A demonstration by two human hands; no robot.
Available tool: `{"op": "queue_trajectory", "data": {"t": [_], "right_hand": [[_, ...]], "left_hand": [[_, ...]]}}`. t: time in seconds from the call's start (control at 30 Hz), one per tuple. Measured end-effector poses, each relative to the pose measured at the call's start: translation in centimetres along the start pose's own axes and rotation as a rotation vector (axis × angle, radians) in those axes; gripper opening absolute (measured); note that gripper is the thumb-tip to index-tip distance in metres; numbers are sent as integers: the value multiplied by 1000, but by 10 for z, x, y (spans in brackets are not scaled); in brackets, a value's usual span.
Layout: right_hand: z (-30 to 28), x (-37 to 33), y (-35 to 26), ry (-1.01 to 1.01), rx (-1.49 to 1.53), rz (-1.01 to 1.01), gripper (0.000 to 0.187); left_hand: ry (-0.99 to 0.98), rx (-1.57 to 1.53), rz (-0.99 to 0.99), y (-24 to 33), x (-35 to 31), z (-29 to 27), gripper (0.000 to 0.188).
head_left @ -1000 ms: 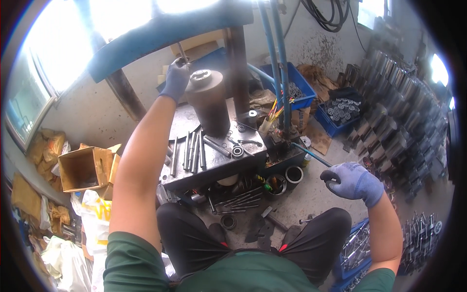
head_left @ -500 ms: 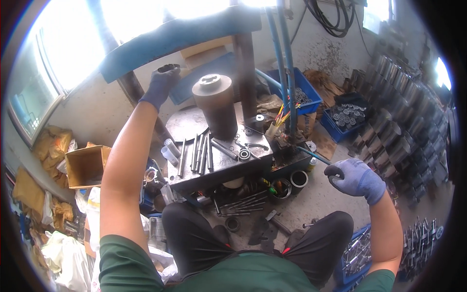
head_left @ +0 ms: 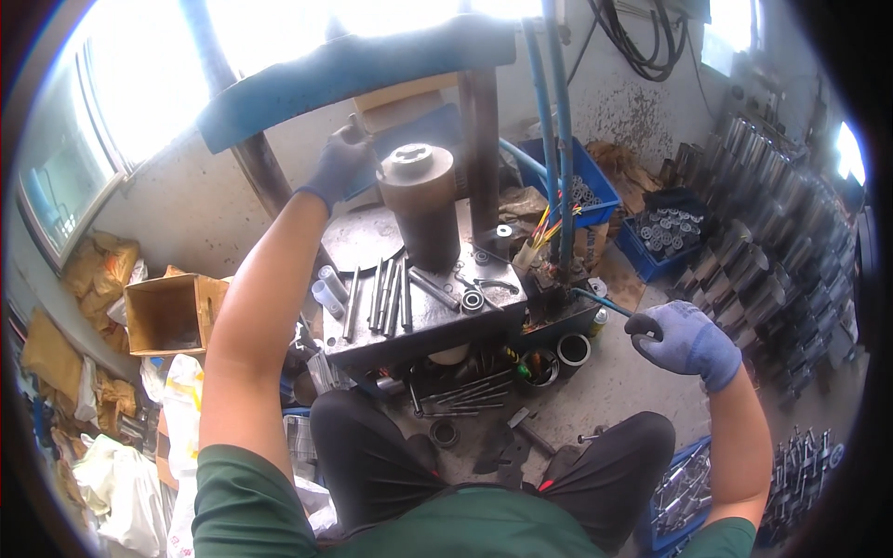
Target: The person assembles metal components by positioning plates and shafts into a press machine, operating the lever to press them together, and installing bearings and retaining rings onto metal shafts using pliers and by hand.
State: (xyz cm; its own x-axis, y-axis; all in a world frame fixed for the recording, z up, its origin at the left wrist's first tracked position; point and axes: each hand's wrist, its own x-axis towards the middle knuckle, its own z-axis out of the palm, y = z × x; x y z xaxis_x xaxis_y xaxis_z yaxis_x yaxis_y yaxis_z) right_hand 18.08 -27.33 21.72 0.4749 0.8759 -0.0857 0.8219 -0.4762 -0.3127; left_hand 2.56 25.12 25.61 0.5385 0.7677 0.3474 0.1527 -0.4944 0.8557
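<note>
My left hand (head_left: 342, 166), in a dark blue-grey work glove, is raised beside the upper end of a thick metal cylinder (head_left: 433, 232). Its fingers are closed, and what they hold, if anything, I cannot make out. The cylinder stands upright on a steel press table (head_left: 437, 325), with a wider collar and a pale slotted piece (head_left: 411, 158) on top. Off to the right, my gloved right hand (head_left: 684, 342) is closed round the end of a thin blue lever (head_left: 603, 302). Several steel rods (head_left: 391, 298) and a bearing (head_left: 472, 300) lie on the table in front of the cylinder.
A blue crossbeam (head_left: 353, 79) spans above the table on steel posts (head_left: 480, 149). Blue bins (head_left: 595, 209) of metal parts stand at the back right, beside stacked metal cylinders (head_left: 744, 242). A hammer (head_left: 532, 430) and rods lie on the floor. Left is a cardboard box (head_left: 167, 316).
My left hand has moved right and slightly down, closer to the cylinder's top. The right hand stays on the lever. The view has shifted slightly.
</note>
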Motion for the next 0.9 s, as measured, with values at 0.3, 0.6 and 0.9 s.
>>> {"op": "queue_trajectory", "data": {"t": [0.3, 0.6, 0.9], "right_hand": [[-1, 1, 3, -4, -1, -3, 31], [1, -3, 1, 13, -6, -4, 30], [-1, 1, -2, -3, 16, 3, 31]], "left_hand": [[-176, 162, 194, -42, 24, 6, 15], [33, -147, 283, -39, 54, 49, 15], [88, 293, 395, -29, 65, 57, 9]]}}
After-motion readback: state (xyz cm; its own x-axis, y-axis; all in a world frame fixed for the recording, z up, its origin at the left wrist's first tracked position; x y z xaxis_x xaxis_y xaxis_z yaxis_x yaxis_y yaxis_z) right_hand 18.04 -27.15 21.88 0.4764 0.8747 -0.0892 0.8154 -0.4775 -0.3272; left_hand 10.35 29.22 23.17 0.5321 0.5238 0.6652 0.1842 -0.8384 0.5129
